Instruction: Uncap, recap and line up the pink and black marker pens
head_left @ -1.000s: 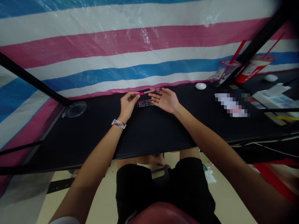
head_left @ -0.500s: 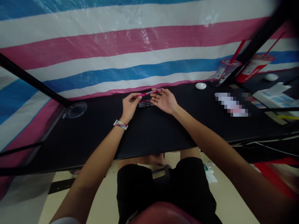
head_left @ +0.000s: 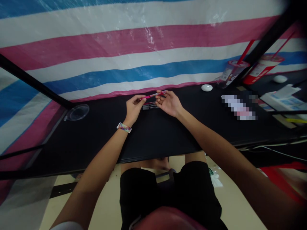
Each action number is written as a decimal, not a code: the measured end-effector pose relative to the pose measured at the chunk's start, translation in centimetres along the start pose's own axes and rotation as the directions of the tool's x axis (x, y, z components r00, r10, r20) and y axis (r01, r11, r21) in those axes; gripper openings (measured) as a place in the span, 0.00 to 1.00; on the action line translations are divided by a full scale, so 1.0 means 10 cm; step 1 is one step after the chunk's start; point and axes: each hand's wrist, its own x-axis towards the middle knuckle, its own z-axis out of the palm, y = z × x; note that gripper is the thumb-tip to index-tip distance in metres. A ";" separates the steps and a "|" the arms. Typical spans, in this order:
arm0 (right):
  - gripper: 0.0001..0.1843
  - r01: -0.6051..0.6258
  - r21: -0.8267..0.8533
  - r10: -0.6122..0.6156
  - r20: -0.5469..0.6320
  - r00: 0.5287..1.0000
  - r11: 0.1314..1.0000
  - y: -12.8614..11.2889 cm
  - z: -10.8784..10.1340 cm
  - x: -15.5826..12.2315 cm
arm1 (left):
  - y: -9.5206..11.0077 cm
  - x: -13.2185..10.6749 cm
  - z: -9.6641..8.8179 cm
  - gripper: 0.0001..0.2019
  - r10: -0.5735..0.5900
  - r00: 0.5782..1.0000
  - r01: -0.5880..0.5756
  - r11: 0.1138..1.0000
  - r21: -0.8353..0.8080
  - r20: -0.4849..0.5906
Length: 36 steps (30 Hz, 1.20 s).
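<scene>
A pink pen with a clear middle is held almost level above the far part of the black table. My left hand pinches its left end between thumb and fingers; a colourful woven band circles that wrist. At the pen's right end, my right hand grips it between thumb and index finger, palm turned up and the other fingers loosely curled. Just below the pen, several more pens lie side by side on the table, partly hidden by my hands.
To the left lies a round clear plastic lid. A white rounded object sits at the back right, near a cup with a red straw and a red-and-white cup. Black frame bars and a striped sheet enclose the table.
Almost nothing differs. Both hands keep hold of the pink pen in nearly the same place, and the view has shifted very slightly.
</scene>
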 end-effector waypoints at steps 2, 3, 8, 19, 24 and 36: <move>0.26 0.011 0.015 -0.011 0.020 1.000 1.000 -0.01 0.00 -0.01 | -0.01 0.00 0.00 0.09 0.000 1.000 0.000 1.000 0.007 -0.005; 0.27 0.013 0.020 -0.013 0.029 0.999 1.000 -0.02 0.00 -0.02 | -0.02 0.00 0.00 0.09 0.001 1.000 -0.001 1.000 0.010 -0.007; 0.25 -0.029 0.091 0.026 0.036 0.999 0.995 -0.06 0.01 -0.04 | -0.02 0.00 0.00 0.09 0.003 1.000 -0.003 1.000 0.002 -0.006; 0.17 -0.097 0.236 0.094 0.023 0.995 0.967 -0.06 0.01 -0.05 | 0.04 -0.02 0.01 0.07 0.002 1.000 -0.002 1.000 -0.009 0.006; 0.23 -0.074 0.181 0.071 0.027 0.997 0.981 -0.07 0.02 -0.06 | 0.06 -0.03 0.02 0.07 0.001 1.000 -0.001 1.000 0.018 0.013; 0.18 -0.083 0.217 0.071 0.063 0.996 0.973 -0.05 -0.01 -0.03 | 0.04 -0.02 0.01 0.07 -0.011 1.000 0.011 1.000 -0.003 -0.003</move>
